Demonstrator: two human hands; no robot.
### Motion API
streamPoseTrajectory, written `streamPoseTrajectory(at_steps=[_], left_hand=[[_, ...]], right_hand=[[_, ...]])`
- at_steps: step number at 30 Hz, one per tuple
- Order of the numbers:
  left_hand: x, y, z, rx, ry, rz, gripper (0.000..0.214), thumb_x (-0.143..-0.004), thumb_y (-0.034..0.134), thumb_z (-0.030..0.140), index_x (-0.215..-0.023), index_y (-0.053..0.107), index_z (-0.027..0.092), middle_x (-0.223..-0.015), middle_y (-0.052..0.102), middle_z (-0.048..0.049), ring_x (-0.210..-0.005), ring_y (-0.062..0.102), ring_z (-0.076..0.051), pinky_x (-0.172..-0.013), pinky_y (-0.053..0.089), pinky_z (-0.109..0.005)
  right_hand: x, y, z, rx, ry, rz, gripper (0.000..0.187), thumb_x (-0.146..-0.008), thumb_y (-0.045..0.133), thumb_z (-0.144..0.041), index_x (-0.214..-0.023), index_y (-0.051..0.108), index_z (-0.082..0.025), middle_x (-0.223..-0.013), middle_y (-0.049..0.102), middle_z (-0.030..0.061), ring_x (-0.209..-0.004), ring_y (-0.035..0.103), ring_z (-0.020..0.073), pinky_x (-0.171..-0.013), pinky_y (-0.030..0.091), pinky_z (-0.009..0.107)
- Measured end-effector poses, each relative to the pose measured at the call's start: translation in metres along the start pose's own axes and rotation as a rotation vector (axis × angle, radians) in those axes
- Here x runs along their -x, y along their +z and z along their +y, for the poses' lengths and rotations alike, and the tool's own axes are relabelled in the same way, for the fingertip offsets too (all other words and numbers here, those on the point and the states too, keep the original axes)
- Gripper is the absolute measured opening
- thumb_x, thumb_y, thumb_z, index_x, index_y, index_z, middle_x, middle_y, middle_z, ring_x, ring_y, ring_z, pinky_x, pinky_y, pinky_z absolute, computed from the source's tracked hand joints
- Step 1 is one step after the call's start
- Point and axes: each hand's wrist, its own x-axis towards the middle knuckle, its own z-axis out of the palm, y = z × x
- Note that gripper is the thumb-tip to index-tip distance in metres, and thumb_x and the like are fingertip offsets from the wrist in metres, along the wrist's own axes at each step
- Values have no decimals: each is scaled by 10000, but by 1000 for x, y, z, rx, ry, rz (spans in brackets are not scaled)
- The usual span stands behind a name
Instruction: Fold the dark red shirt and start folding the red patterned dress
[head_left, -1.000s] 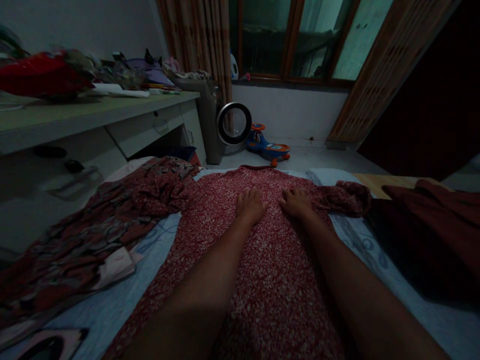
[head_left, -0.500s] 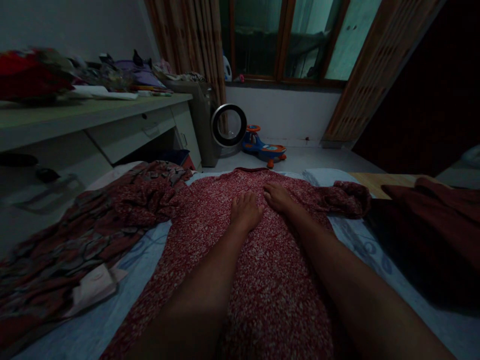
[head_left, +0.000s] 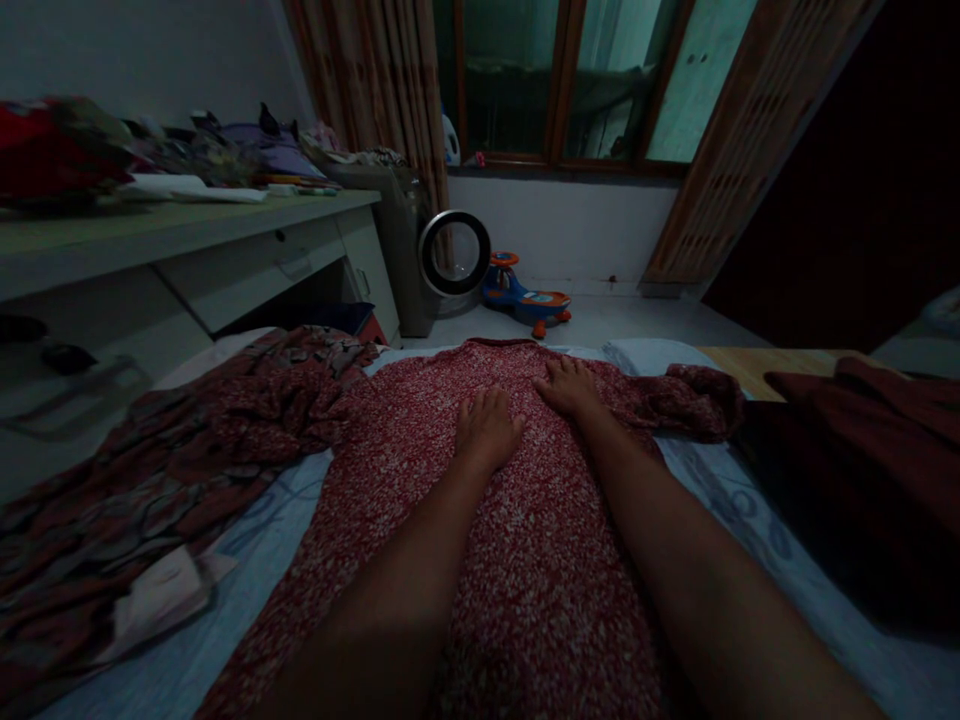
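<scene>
A red garment with a small white floral print (head_left: 525, 540) lies spread out on a light blue bed cover (head_left: 720, 490). Its neckline is at the far end and its sleeves reach out to both sides. My left hand (head_left: 487, 430) rests flat on the upper middle of the cloth, fingers spread. To the right of it, my right hand (head_left: 568, 388) lies on the garment near the right shoulder, with its fingers stretched out. Neither hand grips anything. Both forearms cover part of the lower garment.
Left of the garment lies a crumpled patterned cloth (head_left: 172, 450); dark folded clothes (head_left: 862, 480) are at the right. Beyond the bed stand a washing machine with its round door (head_left: 456, 253) open and a blue and orange ride-on toy (head_left: 525, 295). A cluttered desk (head_left: 187, 235) runs along the left.
My right hand has slid a little to the right over the garment, and its fingers have spread. My left hand stays at nearly the same spot.
</scene>
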Motion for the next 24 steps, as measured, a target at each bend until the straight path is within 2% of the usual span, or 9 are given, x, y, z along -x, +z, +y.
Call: streamPoseTrajectory(at_steps=[3, 6, 9, 11, 14, 18, 24], left_hand=[[0, 1, 0, 10, -8, 8, 553, -966, 359, 492, -1425, 414, 190, -1555, 382, -93, -1439, 293, -289, -1164, 237, -511], [-1, 2, 0, 21, -8, 19, 566, -960, 369, 487, -1428, 412, 172, -1550, 390, -96, -1433, 303, -290, -1165, 235, -522], [-1, 2, 0, 24, -8, 25, 560, -958, 377, 478, -1427, 415, 176, -1543, 401, -96, -1425, 320, -285, -1168, 230, -514], [-1, 2, 0, 24, -7, 30, 552, -958, 377, 474, -1422, 422, 177, -1539, 408, -98, -1423, 325, -285, -1169, 230, -509], [0, 2, -1, 21, -1, 42, 545, -956, 382, 468, -1409, 436, 169, -1529, 421, -104, -1419, 326, -293, -1161, 242, -518], [0, 2, 0, 21, 0, 52, 524, -954, 394, 461, -1391, 453, 179, -1520, 431, -106, -1413, 333, -293, -1158, 248, -517], [0, 1, 2, 35, -16, 31, 527, -959, 386, 471, -1405, 436, 194, -1527, 422, -102, -1421, 319, -289, -1170, 216, -509]], right_hand=[[1, -6, -1, -25, -75, 79, 485, -903, 509, -498, -1271, 574, -189, -1460, 475, 136, -1328, 397, 356, -1096, 280, 520], [1, -11, -6, -96, -254, 155, 320, -911, 513, -331, -1163, 631, -175, -1293, 617, 128, -1199, 516, 291, -1051, 351, 430], [1, -9, -13, -187, -415, 121, 269, -933, 455, -239, -1082, 669, -176, -1142, 690, 98, -1065, 590, 222, -984, 412, 348], [1, -4, -17, -203, -457, 74, 275, -920, 452, -194, -1069, 682, -175, -1117, 700, 90, -1039, 604, 206, -964, 430, 330], [0, 3, -17, -169, -449, 44, 319, -906, 465, -184, -1148, 672, -162, -1199, 674, 115, -1124, 584, 219, -1013, 411, 355], [-5, 7, -13, -113, -427, -5, 413, -952, 434, -278, -1320, 582, -164, -1411, 546, 119, -1296, 485, 227, -1103, 343, 372], [-10, 4, -10, -23, -261, -73, 516, -971, 384, -493, -1412, 479, -242, -1535, 408, 87, -1389, 374, 286, -1138, 273, 491]])
